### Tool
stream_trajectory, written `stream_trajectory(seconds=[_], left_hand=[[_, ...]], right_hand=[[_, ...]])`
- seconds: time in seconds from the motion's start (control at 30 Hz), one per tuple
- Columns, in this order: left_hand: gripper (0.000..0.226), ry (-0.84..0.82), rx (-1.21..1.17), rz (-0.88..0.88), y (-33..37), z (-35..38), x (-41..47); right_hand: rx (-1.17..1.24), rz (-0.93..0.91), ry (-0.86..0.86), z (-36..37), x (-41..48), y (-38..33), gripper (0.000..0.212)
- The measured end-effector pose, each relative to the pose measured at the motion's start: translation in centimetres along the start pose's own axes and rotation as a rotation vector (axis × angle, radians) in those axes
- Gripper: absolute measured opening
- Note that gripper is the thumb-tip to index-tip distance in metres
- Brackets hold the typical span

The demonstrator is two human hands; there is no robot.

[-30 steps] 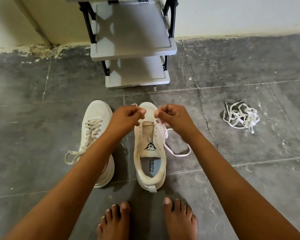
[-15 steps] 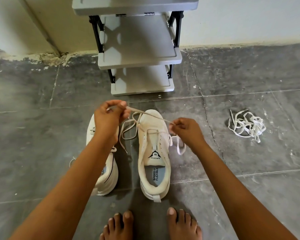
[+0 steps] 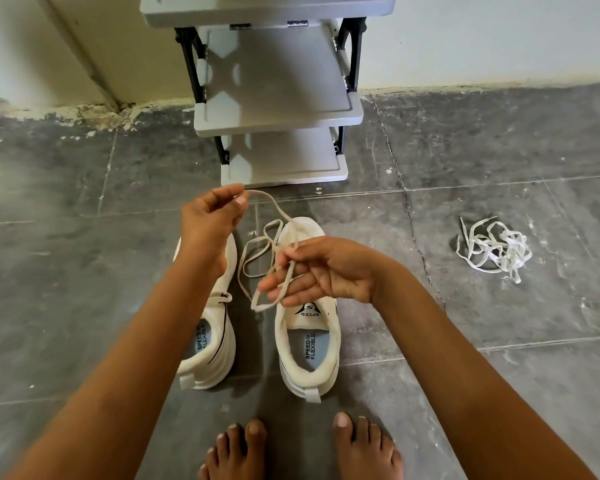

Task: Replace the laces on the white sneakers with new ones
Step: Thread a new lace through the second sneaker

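Two white sneakers stand on the grey floor, heels toward me: the left sneaker (image 3: 209,344) still laced, the right sneaker (image 3: 309,348) with its lace out. My left hand (image 3: 212,220) is raised above the left sneaker and pinches one end of the beige old lace (image 3: 257,251). The lace hangs in loops down to my right hand (image 3: 326,271), palm up over the right sneaker, with the lace between its thumb and fingers. A bundle of white new laces (image 3: 492,249) lies on the floor to the right.
A grey shoe rack (image 3: 274,109) with black posts stands against the wall behind the sneakers. My bare feet (image 3: 302,448) are at the bottom edge. The tiled floor (image 3: 84,271) is dusty, with cracked plaster along the wall base.
The lace has come free of the right sneaker. My left hand rose and drew it up; my right hand turned palm up and gathers its loops.
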State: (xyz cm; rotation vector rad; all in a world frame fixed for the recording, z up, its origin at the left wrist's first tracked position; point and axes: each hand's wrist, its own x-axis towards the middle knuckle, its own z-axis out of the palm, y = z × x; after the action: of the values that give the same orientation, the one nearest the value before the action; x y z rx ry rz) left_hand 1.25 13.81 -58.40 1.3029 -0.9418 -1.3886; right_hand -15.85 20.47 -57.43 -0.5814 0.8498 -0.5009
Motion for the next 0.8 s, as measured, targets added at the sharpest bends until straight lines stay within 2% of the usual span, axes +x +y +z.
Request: stream_trajectory(seconds=[0.03,0.1,0.17,0.23,0.37,0.43,0.5,0.6,0.67,0.8], left_hand=[[0.017,-0.013,0.036,0.011,-0.1,-0.1,-0.1],[0.017,-0.032,0.126,0.043,-0.4,0.0,-0.2],[0.018,-0.056,0.236,0.092,-0.7,0.3,-0.4],[0.021,-0.099,0.302,0.133,-1.1,0.9,-0.7],[0.022,-0.267,0.31,0.157,-1.5,2.3,-1.6],[0.018,-0.327,0.324,0.16,-1.9,2.8,-2.1],[0.018,-0.346,0.395,0.172,-2.4,2.9,-2.3],[0.025,-0.419,0.573,0.172,-3.2,3.1,-2.9],[0.023,-0.47,0.667,0.115,-3.8,3.7,-3.2],[0.011,-0.43,0.881,0.057,-4.6,4.9,-2.8]], right_hand=[[-0.118,0.019,0.021,0.1,-0.1,-0.1,0.023],[-0.353,-0.011,0.231,-0.5,-0.3,0.4,0.014],[-0.427,-0.083,0.48,-1.8,-0.3,1.1,0.022],[-0.455,-0.13,0.654,-2.8,-0.2,1.8,0.029],[-0.748,-0.014,0.742,-2.8,0.9,3.5,0.062],[-0.878,-0.019,0.793,-2.8,1.6,4.3,0.067],[-0.843,-0.088,0.869,-3.2,1.9,4.7,0.048],[-0.59,-0.151,0.92,-4.0,1.8,5.2,0.021],[-0.466,-0.19,0.909,-4.4,1.5,5.6,0.017],[-0.307,-0.197,0.829,-4.5,1.1,5.9,0.023]])
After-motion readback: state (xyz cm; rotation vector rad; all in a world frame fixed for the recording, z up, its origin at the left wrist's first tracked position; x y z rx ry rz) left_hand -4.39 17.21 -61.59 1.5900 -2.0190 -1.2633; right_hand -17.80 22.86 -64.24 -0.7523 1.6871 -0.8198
